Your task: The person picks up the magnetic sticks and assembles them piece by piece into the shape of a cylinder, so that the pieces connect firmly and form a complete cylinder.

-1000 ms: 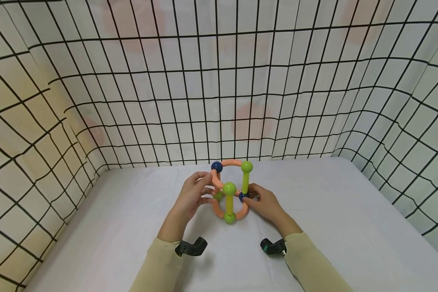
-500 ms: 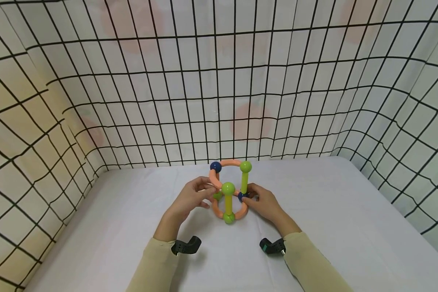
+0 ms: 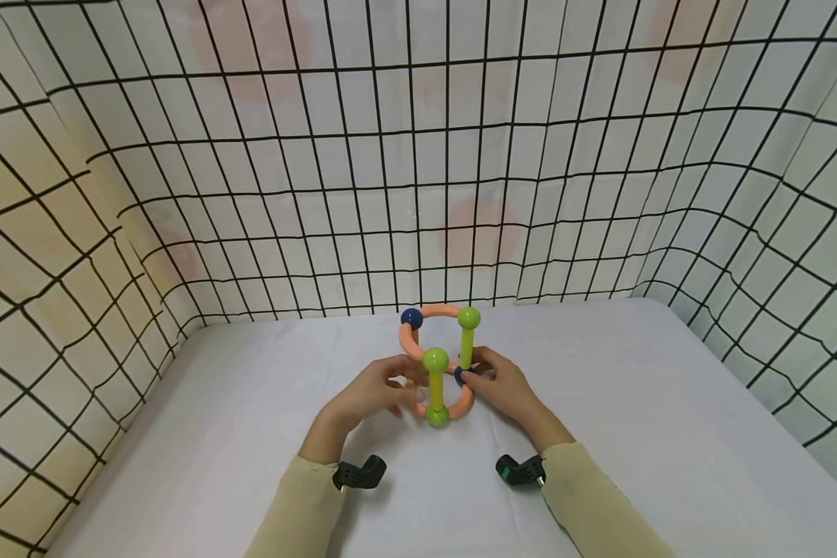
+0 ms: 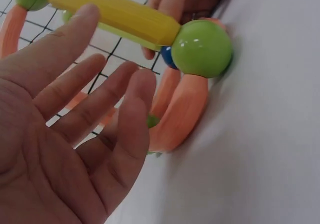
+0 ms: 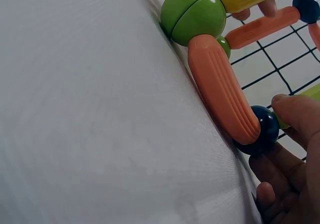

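Note:
A frame of magnetic rods and balls stands on the white cloth. My right hand [image 3: 505, 387] pinches its lower dark blue ball [image 5: 267, 129] between thumb and fingers. Beside the frame's left side, my left hand [image 3: 373, 391] has its fingers loosely spread; the left wrist view shows no grip. An upright yellow rod [image 3: 435, 391] joins an upper green ball [image 3: 435, 359] and a lower green ball [image 4: 202, 48]. From the lower one, a curved orange rod [image 5: 222, 87] runs to the held ball. A light green rod [image 3: 466, 349] rises above that ball. Left fingers partly hide the frame's left side.
At the top back, another blue ball [image 3: 411, 318] and a green ball [image 3: 469, 318] are joined by a curved orange rod [image 3: 439, 310]. White cloth [image 3: 635, 426] covers the table. A black grid [image 3: 418, 186] on pale walls encloses the back and sides.
My left hand has left the upper left orange rod, moving down and then in toward the frame's lower left. My right hand has stayed at the lower blue ball.

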Action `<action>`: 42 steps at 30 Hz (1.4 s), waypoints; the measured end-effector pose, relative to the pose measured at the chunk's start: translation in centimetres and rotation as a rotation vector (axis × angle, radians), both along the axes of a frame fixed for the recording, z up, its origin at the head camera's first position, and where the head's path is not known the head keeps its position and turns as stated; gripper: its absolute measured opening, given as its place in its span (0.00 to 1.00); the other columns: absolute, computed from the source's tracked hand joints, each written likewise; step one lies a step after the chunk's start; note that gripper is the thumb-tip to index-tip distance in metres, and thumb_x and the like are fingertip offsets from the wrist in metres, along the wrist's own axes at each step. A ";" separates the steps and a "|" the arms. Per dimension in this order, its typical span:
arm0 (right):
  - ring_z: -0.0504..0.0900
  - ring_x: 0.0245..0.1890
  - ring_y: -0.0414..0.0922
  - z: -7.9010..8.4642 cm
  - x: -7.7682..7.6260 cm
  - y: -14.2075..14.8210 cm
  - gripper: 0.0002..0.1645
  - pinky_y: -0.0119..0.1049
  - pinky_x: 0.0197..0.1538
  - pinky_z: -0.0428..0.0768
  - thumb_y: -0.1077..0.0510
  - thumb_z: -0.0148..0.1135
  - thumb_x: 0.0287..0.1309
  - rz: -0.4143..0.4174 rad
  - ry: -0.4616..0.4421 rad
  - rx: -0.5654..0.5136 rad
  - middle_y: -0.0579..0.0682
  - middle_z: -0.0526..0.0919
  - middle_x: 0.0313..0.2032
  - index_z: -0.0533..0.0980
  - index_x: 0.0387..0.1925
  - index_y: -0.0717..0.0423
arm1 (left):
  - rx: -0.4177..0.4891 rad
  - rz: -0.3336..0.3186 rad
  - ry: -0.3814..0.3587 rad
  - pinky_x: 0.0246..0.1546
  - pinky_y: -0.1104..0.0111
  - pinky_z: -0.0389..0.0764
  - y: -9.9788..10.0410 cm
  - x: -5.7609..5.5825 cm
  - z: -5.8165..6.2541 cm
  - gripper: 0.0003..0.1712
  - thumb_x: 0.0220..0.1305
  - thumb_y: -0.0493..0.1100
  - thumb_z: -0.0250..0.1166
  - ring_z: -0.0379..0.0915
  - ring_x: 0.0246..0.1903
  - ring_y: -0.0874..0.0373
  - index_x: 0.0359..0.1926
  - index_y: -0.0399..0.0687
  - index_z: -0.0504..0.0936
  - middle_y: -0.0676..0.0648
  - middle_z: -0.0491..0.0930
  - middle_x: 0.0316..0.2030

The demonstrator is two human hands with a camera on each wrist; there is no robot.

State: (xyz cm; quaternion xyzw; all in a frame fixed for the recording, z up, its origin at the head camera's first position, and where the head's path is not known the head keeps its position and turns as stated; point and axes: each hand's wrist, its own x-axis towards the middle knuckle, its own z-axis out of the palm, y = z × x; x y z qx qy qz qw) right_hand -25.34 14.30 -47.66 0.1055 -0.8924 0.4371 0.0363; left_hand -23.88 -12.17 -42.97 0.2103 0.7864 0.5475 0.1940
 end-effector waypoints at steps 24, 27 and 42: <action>0.81 0.49 0.48 0.0 -0.3 -0.1 0.21 0.51 0.56 0.78 0.49 0.63 0.66 0.003 -0.010 -0.039 0.51 0.84 0.50 0.77 0.58 0.49 | -0.097 -0.080 0.031 0.18 0.73 0.68 2.4 0.8 -1.5 0.15 0.62 0.39 0.71 0.64 0.14 0.60 0.51 0.48 0.85 0.51 0.83 0.38; 0.82 0.49 0.48 0.0 -0.4 -0.1 0.21 0.51 0.55 0.78 0.49 0.63 0.66 0.000 -0.010 -0.034 0.52 0.84 0.51 0.78 0.58 0.50 | -0.111 -0.066 0.030 0.17 0.73 0.68 2.6 0.9 -1.5 0.14 0.62 0.39 0.71 0.64 0.13 0.60 0.49 0.48 0.85 0.51 0.83 0.35; 0.83 0.48 0.49 -0.2 -0.4 0.0 0.20 0.51 0.56 0.79 0.49 0.62 0.66 -0.014 -0.003 -0.012 0.52 0.85 0.50 0.78 0.57 0.51 | -0.123 -0.041 0.054 0.18 0.73 0.67 2.5 0.9 -1.5 0.13 0.61 0.41 0.71 0.65 0.14 0.61 0.48 0.49 0.86 0.50 0.85 0.36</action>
